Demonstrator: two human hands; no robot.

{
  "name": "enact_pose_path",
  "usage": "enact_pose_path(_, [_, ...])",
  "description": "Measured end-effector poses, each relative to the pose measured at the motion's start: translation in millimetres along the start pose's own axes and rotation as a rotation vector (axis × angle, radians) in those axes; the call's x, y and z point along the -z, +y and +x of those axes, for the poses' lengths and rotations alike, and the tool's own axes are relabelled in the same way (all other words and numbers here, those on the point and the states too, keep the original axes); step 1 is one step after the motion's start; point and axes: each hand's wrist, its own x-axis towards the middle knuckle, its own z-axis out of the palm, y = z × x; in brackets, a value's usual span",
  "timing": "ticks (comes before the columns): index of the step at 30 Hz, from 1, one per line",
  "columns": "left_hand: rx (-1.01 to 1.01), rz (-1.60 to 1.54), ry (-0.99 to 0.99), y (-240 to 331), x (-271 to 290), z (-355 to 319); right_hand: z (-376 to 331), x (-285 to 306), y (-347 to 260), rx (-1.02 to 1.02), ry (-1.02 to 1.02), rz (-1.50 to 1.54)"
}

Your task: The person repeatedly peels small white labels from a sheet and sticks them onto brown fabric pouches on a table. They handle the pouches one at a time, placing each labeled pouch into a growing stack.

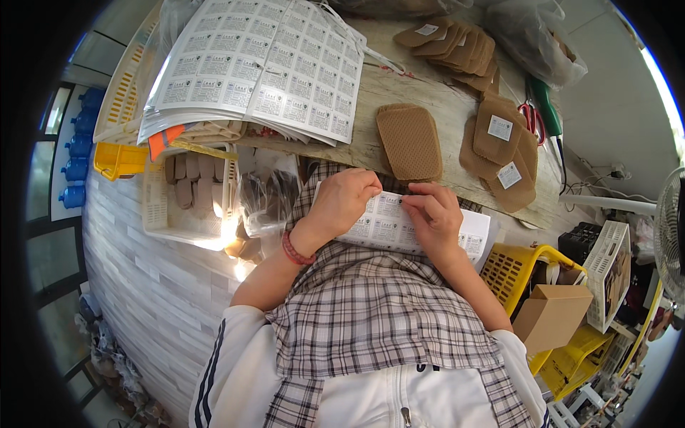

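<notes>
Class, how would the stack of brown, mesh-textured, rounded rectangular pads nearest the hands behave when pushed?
The stack of brown, mesh-textured, rounded rectangular pads may slide apart, since its edges are offset. Lying broad and flat, it probably won't roll.

The label sheet (pixel 384 227) is white with dark print, the pads (pixel 409 143) brown, the apron (pixel 378 314) plaid.

Sheet (pixel 383 227): white, printed with rows of small labels in dark ink; lies crosswise over the apron (pixel 364 285), partly covered by left hand (pixel 345 202) and right hand (pixel 437 216); right end exposed.
</notes>
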Motion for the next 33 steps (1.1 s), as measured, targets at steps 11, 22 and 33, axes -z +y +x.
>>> enact_pose_path(11, [-0.015, 0.097, -0.053, 7.3, 2.7, 10.2, -10.8, 10.9, -1.3, -0.341, 0.107, 0.761])
enact_pose_path(22, [-0.363, 0.272, 0.073, 12.3, -23.2, 19.8, 102.8, 0.3, 77.8, -0.560, -0.222, 0.621])
enact_pose_path(33, [-0.365, 0.256, 0.049, 10.1, -21.5, 22.3, 104.8, -13.2, 83.0, -0.548, -0.210, 0.411])
